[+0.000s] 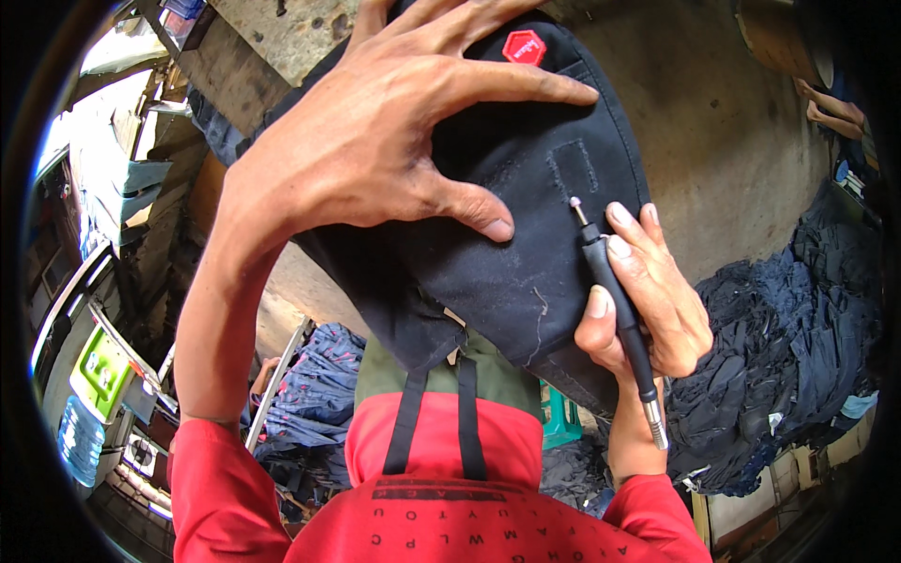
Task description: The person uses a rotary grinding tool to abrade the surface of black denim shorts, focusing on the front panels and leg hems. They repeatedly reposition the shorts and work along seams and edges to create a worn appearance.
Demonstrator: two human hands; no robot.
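Observation:
A black cloth garment (488, 272) lies in front of me, with a red hexagonal patch (524, 49) near its far edge. My left hand (366, 136) presses on it, fingers spread wide. My right hand (662, 305) holds a slim black rotary tool (635, 357) like a pen, its small rounded metal tip at or just over the cloth. Just beyond the tip is a pale, scuffed rectangular outline (552, 174). Whether the tip touches the fabric I cannot tell. A loose thread (540, 314) hangs on the near part of the garment.
A worn brown board (713, 150) extends under and beyond the garment. Dark clothes are heaped (779, 347) at the right, with patterned blue cloth (314, 385) at lower left. A green stool (561, 422) shows below. Another person's bare limbs (831, 111) appear at far right.

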